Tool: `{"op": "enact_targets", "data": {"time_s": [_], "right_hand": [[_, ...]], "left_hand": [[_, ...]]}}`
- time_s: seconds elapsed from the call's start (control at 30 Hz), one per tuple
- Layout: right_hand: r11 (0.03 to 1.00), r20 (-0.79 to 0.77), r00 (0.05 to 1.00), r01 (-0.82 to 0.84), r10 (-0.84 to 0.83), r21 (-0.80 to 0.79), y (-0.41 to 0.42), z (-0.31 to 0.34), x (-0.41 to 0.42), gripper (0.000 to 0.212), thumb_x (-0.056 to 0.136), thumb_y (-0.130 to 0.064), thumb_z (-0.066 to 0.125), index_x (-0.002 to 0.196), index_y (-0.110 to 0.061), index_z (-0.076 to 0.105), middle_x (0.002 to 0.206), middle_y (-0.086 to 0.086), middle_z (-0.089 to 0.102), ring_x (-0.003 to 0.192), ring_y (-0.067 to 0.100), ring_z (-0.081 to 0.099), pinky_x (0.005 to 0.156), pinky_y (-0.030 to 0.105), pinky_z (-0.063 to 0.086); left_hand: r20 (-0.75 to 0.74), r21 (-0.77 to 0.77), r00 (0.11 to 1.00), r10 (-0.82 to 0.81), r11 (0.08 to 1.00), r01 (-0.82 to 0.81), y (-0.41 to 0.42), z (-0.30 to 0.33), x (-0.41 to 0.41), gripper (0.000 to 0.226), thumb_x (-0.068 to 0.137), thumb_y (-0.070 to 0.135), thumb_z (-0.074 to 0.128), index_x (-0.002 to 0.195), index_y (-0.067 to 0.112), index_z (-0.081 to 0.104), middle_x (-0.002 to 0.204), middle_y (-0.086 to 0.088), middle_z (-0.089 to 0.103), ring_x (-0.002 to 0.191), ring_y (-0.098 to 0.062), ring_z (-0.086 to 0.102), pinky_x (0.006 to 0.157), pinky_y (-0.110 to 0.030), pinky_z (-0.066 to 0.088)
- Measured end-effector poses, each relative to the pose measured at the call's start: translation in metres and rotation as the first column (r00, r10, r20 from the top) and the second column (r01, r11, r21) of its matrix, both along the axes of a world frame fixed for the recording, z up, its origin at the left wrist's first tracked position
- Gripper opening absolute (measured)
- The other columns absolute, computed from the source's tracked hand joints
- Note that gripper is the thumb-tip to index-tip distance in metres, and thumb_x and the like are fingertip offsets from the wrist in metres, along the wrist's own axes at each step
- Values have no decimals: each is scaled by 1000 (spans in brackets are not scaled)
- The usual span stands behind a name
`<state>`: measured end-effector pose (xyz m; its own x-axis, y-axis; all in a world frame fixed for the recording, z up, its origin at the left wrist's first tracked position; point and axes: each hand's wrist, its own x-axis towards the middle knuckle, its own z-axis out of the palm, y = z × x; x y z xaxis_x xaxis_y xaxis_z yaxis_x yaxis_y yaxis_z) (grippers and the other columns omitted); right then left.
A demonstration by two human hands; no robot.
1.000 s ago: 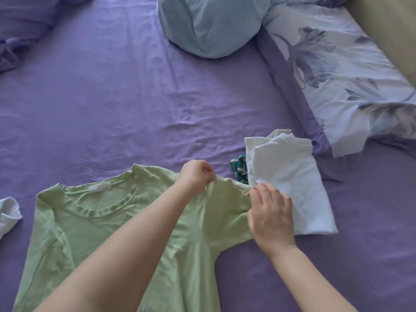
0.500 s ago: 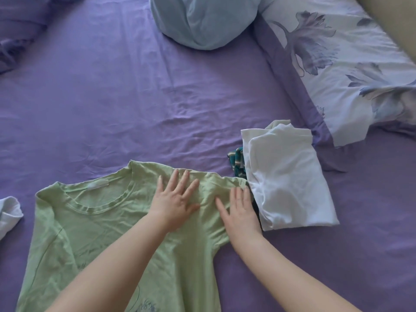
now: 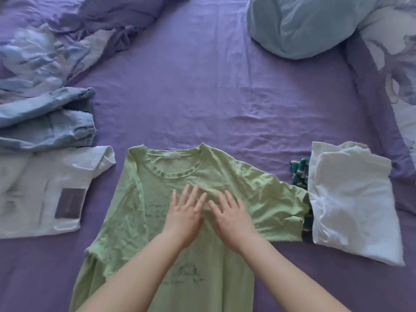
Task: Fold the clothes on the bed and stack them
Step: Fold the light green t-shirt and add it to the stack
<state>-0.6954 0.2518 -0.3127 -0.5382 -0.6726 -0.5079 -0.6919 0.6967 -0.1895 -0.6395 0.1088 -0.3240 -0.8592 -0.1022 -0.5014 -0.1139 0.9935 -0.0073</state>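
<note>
Two hands lie flat, fingers straight, side by side on the green shirt (image 3: 139, 212) spread at lower centre of the bed (image 3: 213, 97): left hand (image 3: 185, 217), right hand (image 3: 233, 219). A folded white pile (image 3: 351, 203) touches its sleeve at right; a white shirt (image 3: 40, 190) and jeans (image 3: 47, 120) lie at left.

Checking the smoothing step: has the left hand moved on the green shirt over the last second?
Yes. The left hand left the green shirt's right shoulder edge, opened flat, and now rests mid-chest below the collar.
</note>
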Motion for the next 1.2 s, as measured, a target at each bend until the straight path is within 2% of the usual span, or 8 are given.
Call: {"op": "enact_targets", "data": {"time_s": [0.27, 0.47, 0.6, 0.67, 0.8, 0.97, 1.1, 1.2], "right_hand": [[982, 49, 982, -179, 182, -62, -76, -6, 60, 58, 98, -29, 38, 149, -12, 16, 158, 13, 8, 146, 31, -2, 116, 50, 1], [976, 61, 986, -143, 155, -161, -130, -9, 97, 44, 97, -24, 34, 140, -15, 33, 153, 6, 26, 144, 25, 15, 113, 38, 20], [981, 94, 995, 9, 9, -193, -162, -8, 100, 45, 95, -21, 37, 140, -18, 36, 144, -2, 41, 130, 23, 33, 102, 34, 34], [962, 194, 973, 165, -124, -215, -180, -7, 96, 48, 95, -16, 38, 143, -16, 34, 143, 1, 44, 128, 24, 38, 102, 31, 32], [881, 469, 852, 388, -232, -270, -224, 9, 90, 59, 91, 0, 39, 147, -17, 31, 146, 6, 41, 132, 19, 41, 102, 21, 28], [799, 607, 775, 472, -175, -372, -287, 32, 93, 70, 81, 14, 35, 144, -16, 36, 143, 4, 44, 131, 13, 41, 102, 16, 29], [837, 421, 899, 318, -117, -446, -321, 31, 93, 61, 81, 10, 40, 139, -10, 43, 144, 4, 42, 134, 19, 37, 109, 21, 25], [923, 112, 990, 122, -86, -364, -328, 21, 94, 55, 86, 3, 41, 139, -13, 41, 145, 0, 40, 133, 22, 30, 106, 31, 33]], "left_hand": [[139, 10, 979, 152, 988, -155, -63, 1, 115, 73, 93, 53, 38, 151, 29, 1, 159, -5, -16, 145, -26, -18, 113, -54, -8], [205, 35, 975, 84, 995, -93, -90, 6, 145, 100, 82, 63, 52, 151, 21, -7, 153, -9, -32, 142, -31, -24, 111, -61, -3], [64, 154, 981, 184, 969, -192, -114, 18, 143, 52, 94, 24, 48, 142, 13, 29, 159, -8, -3, 138, -25, 22, 104, -43, 35], [-12, 259, 959, 283, 927, -271, -135, 26, 140, 37, 97, 14, 40, 134, 14, 39, 156, -8, 12, 130, -25, 35, 96, -42, 41], [-121, 312, 910, 398, 885, -345, -196, 43, 139, 49, 87, 6, 53, 132, 22, 43, 149, -5, 20, 122, -27, 42, 87, -41, 47], [-210, 329, 842, 497, 847, -418, -277, 69, 134, 43, 89, 6, 46, 130, 18, 50, 129, -8, 40, 107, -31, 52, 84, -40, 45], [-205, 270, 831, 517, 846, -459, -324, 79, 135, 42, 91, 8, 44, 130, 22, 46, 133, -8, 34, 110, -31, 49, 82, -37, 41], [-23, 110, 986, 164, 981, -161, -340, 78, 139, 55, 91, 8, 46, 139, 29, 34, 149, -8, 11, 122, -31, 40, 90, -40, 43]]}}
